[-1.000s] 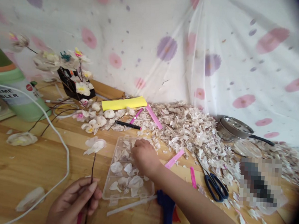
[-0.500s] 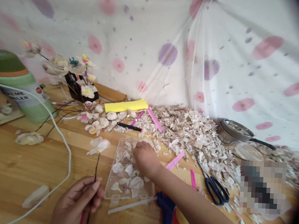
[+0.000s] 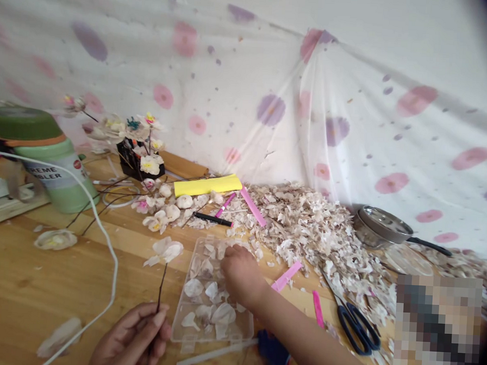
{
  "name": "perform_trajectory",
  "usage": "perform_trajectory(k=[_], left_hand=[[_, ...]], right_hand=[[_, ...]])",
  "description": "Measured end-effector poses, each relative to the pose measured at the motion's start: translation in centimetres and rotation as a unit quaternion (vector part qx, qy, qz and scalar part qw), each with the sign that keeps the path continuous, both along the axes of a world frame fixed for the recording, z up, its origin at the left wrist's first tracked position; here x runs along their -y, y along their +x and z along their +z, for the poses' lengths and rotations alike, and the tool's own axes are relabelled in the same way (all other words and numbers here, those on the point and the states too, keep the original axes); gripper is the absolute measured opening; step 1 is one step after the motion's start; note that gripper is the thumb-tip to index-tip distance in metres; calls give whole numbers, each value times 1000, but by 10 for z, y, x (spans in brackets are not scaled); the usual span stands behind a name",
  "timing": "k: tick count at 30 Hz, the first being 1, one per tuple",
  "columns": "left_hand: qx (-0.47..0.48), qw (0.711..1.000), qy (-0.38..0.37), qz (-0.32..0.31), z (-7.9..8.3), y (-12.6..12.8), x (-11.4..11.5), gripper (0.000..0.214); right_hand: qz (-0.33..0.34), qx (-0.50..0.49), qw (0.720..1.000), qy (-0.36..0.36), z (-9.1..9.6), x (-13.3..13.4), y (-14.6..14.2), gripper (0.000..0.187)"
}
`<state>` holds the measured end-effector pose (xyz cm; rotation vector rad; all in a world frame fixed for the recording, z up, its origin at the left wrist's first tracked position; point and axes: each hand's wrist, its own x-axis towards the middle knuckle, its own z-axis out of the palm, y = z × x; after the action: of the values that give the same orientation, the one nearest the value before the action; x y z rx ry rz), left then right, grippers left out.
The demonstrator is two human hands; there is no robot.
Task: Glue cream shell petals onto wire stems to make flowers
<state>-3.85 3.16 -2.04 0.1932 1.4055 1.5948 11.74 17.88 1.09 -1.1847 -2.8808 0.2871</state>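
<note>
Little is changed: the right hand point(image 3: 241, 272) is kept curled over the clear plastic compartment tray's point(image 3: 177, 331) far end, grasp not discernible, while the dark-stemmed white petal flower point(image 3: 166, 251) is kept pinched by the left hand point(image 3: 131, 337), left of the tray.

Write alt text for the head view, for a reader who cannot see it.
The right hand reaches into a clear plastic tray of pale petals while the left hand pinches a thin dark stem topped with a white flower. Nearby lie dark-handled scissors.
</note>
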Motion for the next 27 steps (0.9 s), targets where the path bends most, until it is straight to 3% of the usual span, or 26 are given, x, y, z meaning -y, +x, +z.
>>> perform_trajectory(k=[5,8,14,19,22,27], left_hand=[[14,1000,-9,7,9,3,0,54],[7,1000,-4,2,12,4,-2,54],[-17,999,17,-43,14,10,-4,50],[-21,989,49,-136,22,28,-2,44],[-15,981,64,-185,28,43,-2,44],[-7,972,63,-226,32,65,-1,48]], right_hand=[[-48,-99,992,-61,4,4,1,15],[-119,-192,966,-126,11,6,4,14],[-176,-343,851,-355,32,23,22,10],[-149,-400,781,-456,49,62,36,24],[-140,-422,784,-433,59,84,41,20],[-163,-470,821,-280,72,98,52,12]])
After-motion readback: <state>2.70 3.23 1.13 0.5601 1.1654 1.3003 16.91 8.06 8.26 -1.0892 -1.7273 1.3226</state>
